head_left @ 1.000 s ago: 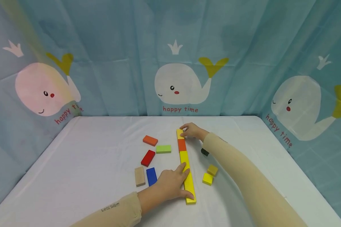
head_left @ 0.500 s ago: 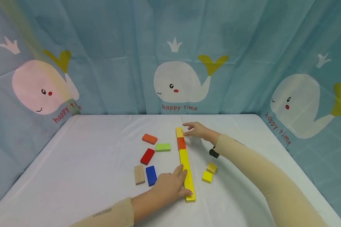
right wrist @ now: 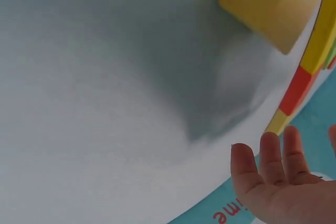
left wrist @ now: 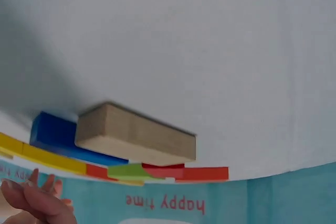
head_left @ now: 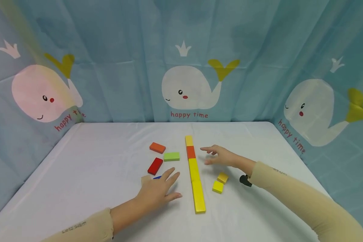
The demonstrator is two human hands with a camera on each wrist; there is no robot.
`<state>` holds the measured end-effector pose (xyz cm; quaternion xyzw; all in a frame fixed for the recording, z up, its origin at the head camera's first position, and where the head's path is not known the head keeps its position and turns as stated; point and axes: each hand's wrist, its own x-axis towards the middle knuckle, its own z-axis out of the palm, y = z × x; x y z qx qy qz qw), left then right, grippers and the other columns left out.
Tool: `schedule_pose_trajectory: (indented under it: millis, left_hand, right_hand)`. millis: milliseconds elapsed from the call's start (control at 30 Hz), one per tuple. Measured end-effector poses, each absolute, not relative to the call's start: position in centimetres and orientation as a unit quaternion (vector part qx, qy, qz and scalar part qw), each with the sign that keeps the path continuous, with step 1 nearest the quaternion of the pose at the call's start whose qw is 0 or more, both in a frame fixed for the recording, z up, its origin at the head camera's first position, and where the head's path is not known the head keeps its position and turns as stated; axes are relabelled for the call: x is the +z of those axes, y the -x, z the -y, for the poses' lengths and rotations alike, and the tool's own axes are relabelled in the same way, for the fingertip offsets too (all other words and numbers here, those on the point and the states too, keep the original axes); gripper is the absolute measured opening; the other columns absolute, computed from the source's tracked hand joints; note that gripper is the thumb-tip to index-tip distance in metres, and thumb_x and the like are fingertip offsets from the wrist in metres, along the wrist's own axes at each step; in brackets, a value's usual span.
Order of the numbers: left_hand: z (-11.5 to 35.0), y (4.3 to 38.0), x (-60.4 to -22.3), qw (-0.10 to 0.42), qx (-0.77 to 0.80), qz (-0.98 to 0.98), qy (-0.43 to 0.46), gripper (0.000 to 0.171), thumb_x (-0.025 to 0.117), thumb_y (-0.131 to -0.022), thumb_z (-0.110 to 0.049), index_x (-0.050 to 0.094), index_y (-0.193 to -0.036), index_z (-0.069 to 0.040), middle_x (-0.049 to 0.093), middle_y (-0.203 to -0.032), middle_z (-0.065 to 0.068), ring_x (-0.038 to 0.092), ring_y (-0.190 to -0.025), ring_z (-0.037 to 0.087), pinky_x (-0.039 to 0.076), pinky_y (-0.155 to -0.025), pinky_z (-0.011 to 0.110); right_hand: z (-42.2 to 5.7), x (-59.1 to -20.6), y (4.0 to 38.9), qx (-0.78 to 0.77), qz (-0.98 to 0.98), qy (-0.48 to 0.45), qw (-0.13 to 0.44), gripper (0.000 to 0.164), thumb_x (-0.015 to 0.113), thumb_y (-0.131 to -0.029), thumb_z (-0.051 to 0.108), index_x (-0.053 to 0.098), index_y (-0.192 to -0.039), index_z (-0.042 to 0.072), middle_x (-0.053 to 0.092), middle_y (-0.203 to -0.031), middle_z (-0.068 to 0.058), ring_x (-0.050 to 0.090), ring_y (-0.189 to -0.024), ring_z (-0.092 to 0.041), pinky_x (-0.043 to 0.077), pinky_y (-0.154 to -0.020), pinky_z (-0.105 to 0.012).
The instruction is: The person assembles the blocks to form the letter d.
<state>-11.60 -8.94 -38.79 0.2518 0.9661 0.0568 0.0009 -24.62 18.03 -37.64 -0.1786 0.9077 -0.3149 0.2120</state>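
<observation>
A straight row of blocks runs away from me in the head view: a near yellow block (head_left: 198,198), another yellow block (head_left: 194,169), an orange-red block (head_left: 191,152) and a pale yellow block (head_left: 189,140). My left hand (head_left: 157,188) is left of this row with fingers spread, holding nothing. It partly covers a blue block (left wrist: 58,135) and a plain wooden block (left wrist: 142,135), which show whole in the left wrist view. To the right of the row, my right hand (head_left: 220,156) has its fingers extended toward the orange-red block, apart from it and gripping nothing.
Left of the row lie a red block (head_left: 155,166), an orange block (head_left: 157,148) and a green block (head_left: 171,156). Two short yellow blocks, a bright one (head_left: 217,187) and a duller one (head_left: 222,177), lie to its right. A curtain (head_left: 124,84) hangs behind the white table (head_left: 103,161).
My left hand has lifted off the yellow blocks and moved left over the blue and wooden ones. My right hand has left the pale yellow block, moving right and nearer to me.
</observation>
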Motion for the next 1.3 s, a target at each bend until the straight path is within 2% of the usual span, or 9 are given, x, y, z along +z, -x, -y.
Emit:
schedule_pose_trajectory:
  millis: [133,267,500,667,733,867,1000,1167,1300]
  left_hand:
    - [9.1,11.1,-39.2,0.011,0.068,-0.955,-0.288,0.069,0.060,-0.089,-0.056,0.049,-0.143,-0.015,0.045,-0.146,0.012,0.049,-0.050,0.011,0.035,-0.044,0.020]
    - [9.0,10.8,-39.4,0.021,0.070,-0.952,-0.296,0.070,0.059,-0.089,-0.057,0.048,-0.144,-0.015,0.044,-0.147,0.012,0.044,-0.049,0.010,0.034,-0.044,0.020]
    - [9.8,11.7,-39.0,0.004,0.056,-0.962,-0.267,0.070,0.062,-0.089,-0.054,0.047,-0.145,-0.016,0.044,-0.147,0.012,0.062,-0.066,0.015,0.047,-0.054,0.026]
    - [10.9,13.5,-39.3,-0.033,0.051,-0.966,-0.252,0.068,0.066,-0.087,-0.050,0.048,-0.145,-0.018,0.046,-0.146,0.008,0.057,-0.058,0.011,0.045,-0.053,0.023]
    - [11.3,14.5,-39.5,-0.027,0.060,-0.967,-0.246,0.068,0.067,-0.087,-0.049,0.047,-0.146,-0.020,0.045,-0.148,0.007,0.059,-0.059,0.011,0.044,-0.053,0.022]
    - [11.9,16.6,-40.1,-0.008,0.046,-0.969,-0.241,0.067,0.065,-0.088,-0.049,0.046,-0.147,-0.024,0.039,-0.152,0.005,0.067,-0.076,0.016,0.046,-0.057,0.024]
    - [12.0,18.5,-40.3,-0.007,0.026,-0.968,-0.249,0.064,0.064,-0.089,-0.048,0.047,-0.146,-0.024,0.036,-0.154,0.006,0.064,-0.071,0.015,0.045,-0.055,0.023]
    - [11.8,20.2,-40.5,-0.001,0.010,-0.966,-0.258,0.060,0.063,-0.091,-0.047,0.047,-0.145,-0.025,0.036,-0.154,0.007,0.063,-0.074,0.016,0.047,-0.059,0.024]
    - [11.7,21.3,-40.8,0.009,-0.007,-0.962,-0.271,0.060,0.061,-0.092,-0.048,0.046,-0.146,-0.027,0.035,-0.154,0.006,0.059,-0.069,0.015,0.050,-0.065,0.027]
  right_hand:
    - [-18.2,-38.1,23.5,-0.304,-0.904,0.213,0.212,0.069,0.074,-0.088,0.026,0.043,-0.148,0.014,0.048,-0.133,-0.017,0.044,-0.122,-0.035,0.038,-0.101,-0.053]
    - [-17.7,-38.6,22.2,-0.273,-0.906,0.241,0.215,0.075,0.075,-0.085,0.030,0.039,-0.150,0.016,0.047,-0.134,-0.015,0.043,-0.123,-0.033,0.036,-0.102,-0.054]
    - [-16.5,-39.2,20.6,-0.174,-0.919,0.291,0.198,0.090,0.075,-0.079,0.048,0.033,-0.153,0.020,0.049,-0.131,-0.008,0.042,-0.116,-0.024,0.040,-0.098,-0.043]
    - [-15.7,-39.2,20.0,-0.117,-0.923,0.316,0.186,0.094,0.074,-0.078,0.055,0.032,-0.153,0.019,0.047,-0.128,-0.008,0.041,-0.110,-0.023,0.039,-0.092,-0.041]
    - [-15.5,-39.3,19.8,-0.092,-0.926,0.321,0.174,0.094,0.073,-0.077,0.057,0.033,-0.153,0.018,0.047,-0.128,-0.008,0.041,-0.109,-0.023,0.039,-0.090,-0.041]
    - [-15.4,-39.7,19.4,-0.053,-0.933,0.321,0.154,0.091,0.071,-0.077,0.060,0.038,-0.151,0.018,0.046,-0.127,-0.008,0.040,-0.105,-0.021,0.039,-0.087,-0.038]
    - [-15.3,-39.9,19.0,-0.049,-0.938,0.311,0.146,0.088,0.072,-0.077,0.061,0.042,-0.149,0.020,0.045,-0.127,-0.008,0.040,-0.103,-0.021,0.039,-0.084,-0.037]
    - [-15.3,-39.8,18.9,-0.050,-0.943,0.294,0.151,0.087,0.071,-0.077,0.062,0.042,-0.149,0.023,0.038,-0.144,-0.013,0.041,-0.121,-0.030,0.039,-0.097,-0.046]
    - [-15.3,-39.9,19.0,-0.060,-0.942,0.283,0.170,0.087,0.069,-0.078,0.062,0.039,-0.150,0.024,0.023,-0.158,-0.011,0.029,-0.137,-0.041,0.030,-0.105,-0.058]
